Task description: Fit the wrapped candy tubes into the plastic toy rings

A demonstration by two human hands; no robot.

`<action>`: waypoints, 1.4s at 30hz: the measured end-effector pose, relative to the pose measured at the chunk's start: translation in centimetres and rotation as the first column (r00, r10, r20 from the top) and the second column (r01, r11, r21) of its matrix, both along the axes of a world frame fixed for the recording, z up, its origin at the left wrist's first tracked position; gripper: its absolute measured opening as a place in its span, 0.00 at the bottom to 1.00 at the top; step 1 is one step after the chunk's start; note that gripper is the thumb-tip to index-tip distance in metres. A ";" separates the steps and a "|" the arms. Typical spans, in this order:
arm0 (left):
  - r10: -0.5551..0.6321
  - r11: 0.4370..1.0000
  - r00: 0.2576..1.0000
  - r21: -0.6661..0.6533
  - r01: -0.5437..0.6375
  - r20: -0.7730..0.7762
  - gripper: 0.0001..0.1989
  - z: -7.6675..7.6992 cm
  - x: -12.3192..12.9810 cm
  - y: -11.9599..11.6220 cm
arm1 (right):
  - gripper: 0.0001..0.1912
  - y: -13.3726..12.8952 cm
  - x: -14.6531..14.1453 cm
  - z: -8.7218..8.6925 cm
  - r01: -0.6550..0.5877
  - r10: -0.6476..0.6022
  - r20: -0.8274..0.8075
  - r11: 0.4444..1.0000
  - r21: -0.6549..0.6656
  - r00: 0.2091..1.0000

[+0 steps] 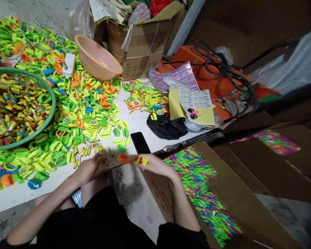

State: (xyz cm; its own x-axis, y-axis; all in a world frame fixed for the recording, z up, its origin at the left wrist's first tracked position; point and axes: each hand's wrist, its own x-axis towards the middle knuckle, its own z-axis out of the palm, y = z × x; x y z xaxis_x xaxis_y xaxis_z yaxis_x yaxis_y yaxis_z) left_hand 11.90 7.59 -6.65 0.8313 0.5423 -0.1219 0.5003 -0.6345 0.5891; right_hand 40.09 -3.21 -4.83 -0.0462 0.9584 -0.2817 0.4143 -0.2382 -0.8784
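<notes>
My right hand [151,165] is closed at the table's front edge. It grips an orange toy watch [124,158] together with small red-and-yellow candy tubes [140,160]. My left hand [92,168] rests low over the edge with its fingers curled. At its fingertips is a small yellow tube [106,161], partly hidden. Just beyond this hand lie several loose clear-and-yellow tubes [88,148], and one single tube [110,151] lies between the hands. A large spread of yellow, green, orange and blue toy watches [85,119] covers the left of the table.
A green basket [54,103] full of small tubes stands at left. Behind are a tilted peach bowl [98,58], a power strip [68,65] and a cardboard box [142,45]. A phone [140,142] and black bag [167,127] lie ahead. A carton [238,193] of colourful sticks stands right.
</notes>
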 end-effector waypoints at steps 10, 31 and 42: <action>0.139 0.990 0.979 0.007 -0.141 0.147 0.16 -7.4 6.7 6.3 | 0.20 0.2 2.0 -4.8 0.707 -0.721 -0.070 0.648 0.282 0.689; 0.504 0.806 0.807 -0.504 -0.310 0.308 0.09 -7.0 8.5 5.2 | 0.17 2.3 -5.4 -8.2 0.325 -0.320 -0.094 0.945 0.039 0.943; 0.620 0.620 0.680 -0.776 -0.118 0.392 0.23 -3.5 3.0 0.3 | 0.14 4.0 -7.4 -4.3 0.136 -0.156 0.096 0.972 0.192 0.983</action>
